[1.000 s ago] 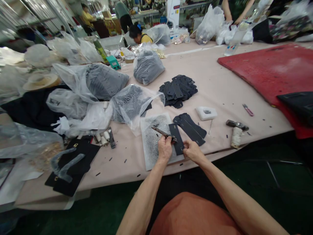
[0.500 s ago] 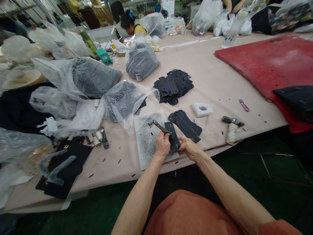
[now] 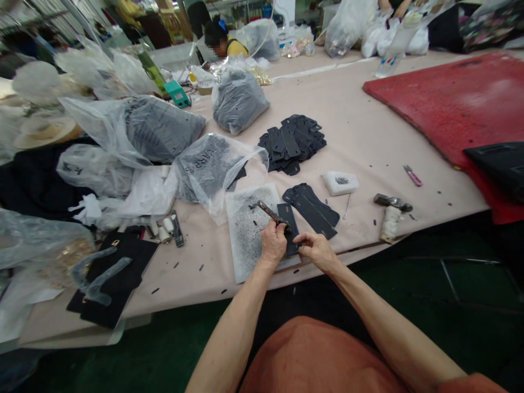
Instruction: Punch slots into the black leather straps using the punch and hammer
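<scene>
My left hand [image 3: 273, 241] is closed round a dark metal punch [image 3: 268, 212], which slants up and to the left from the fist. Under that hand a flat black piece [image 3: 285, 210] lies over the right side of a speckled white board [image 3: 241, 218]. The fingers of my right hand [image 3: 318, 251] are pinched together at the lower end of the same piece; their tips are too small to make out fully. Beside the board rests a short stack of black pieces [image 3: 313, 210], with a larger heap of slotted black pieces [image 3: 292, 142] behind it.
A hammer [image 3: 391, 217] with a wrapped handle, pink snips [image 3: 412, 176] and a white block [image 3: 339, 183] lie to the right. Filled plastic bags [image 3: 204, 169] crowd the left. A red board [image 3: 446, 103] covers the far right. A person [image 3: 235, 48] is across the table.
My right fingers have shifted slightly left, from the edge of the black piece onto its lower end. My left hand keeps its hold on the punch. The whole view has shifted a little.
</scene>
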`<state>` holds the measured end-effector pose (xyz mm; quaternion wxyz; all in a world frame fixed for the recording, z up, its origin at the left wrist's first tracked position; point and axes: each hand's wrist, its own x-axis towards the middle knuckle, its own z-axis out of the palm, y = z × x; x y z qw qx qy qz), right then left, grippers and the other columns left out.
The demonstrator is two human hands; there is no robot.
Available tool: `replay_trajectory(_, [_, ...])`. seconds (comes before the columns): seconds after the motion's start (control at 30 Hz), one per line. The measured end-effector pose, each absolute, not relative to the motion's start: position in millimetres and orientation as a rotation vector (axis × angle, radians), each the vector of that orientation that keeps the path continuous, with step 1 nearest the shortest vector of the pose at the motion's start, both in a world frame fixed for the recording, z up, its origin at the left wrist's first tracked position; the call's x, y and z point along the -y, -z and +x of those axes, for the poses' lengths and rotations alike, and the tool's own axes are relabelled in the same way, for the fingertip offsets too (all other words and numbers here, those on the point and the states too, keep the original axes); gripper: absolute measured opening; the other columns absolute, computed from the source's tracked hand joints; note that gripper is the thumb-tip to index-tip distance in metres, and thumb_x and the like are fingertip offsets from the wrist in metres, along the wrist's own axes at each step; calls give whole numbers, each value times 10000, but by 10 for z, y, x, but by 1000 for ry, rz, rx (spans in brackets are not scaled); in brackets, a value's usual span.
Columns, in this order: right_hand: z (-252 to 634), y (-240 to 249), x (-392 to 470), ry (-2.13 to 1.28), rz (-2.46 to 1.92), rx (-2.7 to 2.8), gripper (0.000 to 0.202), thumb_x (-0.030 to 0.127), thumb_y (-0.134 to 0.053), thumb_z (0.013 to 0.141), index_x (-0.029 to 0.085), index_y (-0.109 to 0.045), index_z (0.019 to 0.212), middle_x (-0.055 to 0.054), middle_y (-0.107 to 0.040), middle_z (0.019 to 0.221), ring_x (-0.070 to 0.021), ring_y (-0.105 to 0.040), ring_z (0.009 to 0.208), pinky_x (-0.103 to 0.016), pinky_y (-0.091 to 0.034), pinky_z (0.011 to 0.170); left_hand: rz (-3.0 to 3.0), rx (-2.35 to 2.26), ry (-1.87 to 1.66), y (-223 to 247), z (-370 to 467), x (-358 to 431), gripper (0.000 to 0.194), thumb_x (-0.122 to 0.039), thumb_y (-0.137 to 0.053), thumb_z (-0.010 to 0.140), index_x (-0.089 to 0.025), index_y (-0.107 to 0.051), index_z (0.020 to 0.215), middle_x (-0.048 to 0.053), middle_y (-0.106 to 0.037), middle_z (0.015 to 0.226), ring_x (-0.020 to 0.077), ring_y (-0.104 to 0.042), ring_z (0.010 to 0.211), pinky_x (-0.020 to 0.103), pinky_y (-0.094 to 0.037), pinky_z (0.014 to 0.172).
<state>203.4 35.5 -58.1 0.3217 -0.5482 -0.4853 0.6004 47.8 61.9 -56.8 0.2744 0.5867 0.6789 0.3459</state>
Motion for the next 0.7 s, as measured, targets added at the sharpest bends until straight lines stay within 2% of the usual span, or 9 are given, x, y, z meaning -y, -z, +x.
replay_trajectory(0.13, [2062, 566, -332, -1486, -1486, 1361, 178, 307, -593, 672, 180, -676, 766, -2, -598, 645, -155, -523, 605, -299, -424, 632, 1622, -1837, -931, 583, 486, -616, 142, -232, -479, 914, -191, -614, 903, 66, -709, 850, 207, -663, 809, 285, -463, 730])
replay_trajectory(0.23, [2097, 512, -211, -1305, -1430, 1476, 82, 249, -584, 673, 191, -640, 660, -37, -633, 783, -191, -581, 798, -327, -437, 789, 1685, -1844, -918, 616, 494, -606, 149, -226, -481, 913, -185, -623, 905, 74, -707, 835, 210, -665, 794, 290, -465, 730])
replay_trajectory(0.3, [2153, 462, -60, -1335, -1368, 1499, 77, 233, -585, 685, 192, -626, 636, -45, -644, 860, -201, -588, 886, -328, -431, 851, 1717, -1828, -907, 638, 496, -597, 150, -224, -484, 911, -184, -629, 920, 77, -711, 836, 212, -669, 789, 294, -469, 735])
replay_trajectory(0.37, [2267, 436, 125, -1487, -1403, 1438, 105, 259, -578, 733, 193, -644, 685, -37, -652, 831, -189, -598, 816, -319, -455, 800, 1720, -1811, -905, 652, 492, -592, 152, -224, -487, 910, -186, -633, 933, 78, -717, 851, 214, -674, 802, 297, -474, 745])
replay_trajectory(0.43, [2460, 458, 302, -1585, -1523, 1304, 161, 308, -578, 764, 194, -679, 815, -27, -656, 772, -176, -592, 701, -309, -474, 704, 1707, -1803, -909, 658, 486, -592, 155, -222, -488, 909, -188, -636, 942, 80, -721, 869, 215, -677, 826, 300, -479, 760])
replay_trajectory(0.53, [2900, 569, 495, -1463, -1763, 1186, 348, 386, -585, 767, 187, -689, 1033, -35, -667, 746, -188, -594, 650, -311, -474, 637, 1689, -1794, -920, 660, 478, -596, 156, -216, -494, 901, -188, -639, 953, 79, -723, 884, 215, -678, 844, 301, -484, 770])
replay_trajectory(0.6, [3243, 654, 578, -1275, -1998, 1272, 341, 441, -551, 790, 199, -702, 976, -44, -661, 700, -199, -592, 627, -315, -454, 610, 1680, -1780, -932, 656, 477, -599, 160, -216, -497, 898, -185, -642, 959, 82, -725, 889, 216, -679, 848, 302, -486, 772])
replay_trajectory(0.7, [3673, 742, 668, -916, -2467, 1509, 351, 498, -492, 826, 224, -648, 672, -81, -634, 631, -230, -590, 608, -338, -413, 585, 1664, -1769, -952, 646, 478, -602, 167, -223, -494, 901, -178, -646, 953, 87, -726, 877, 220, -681, 842, 307, -489, 771])
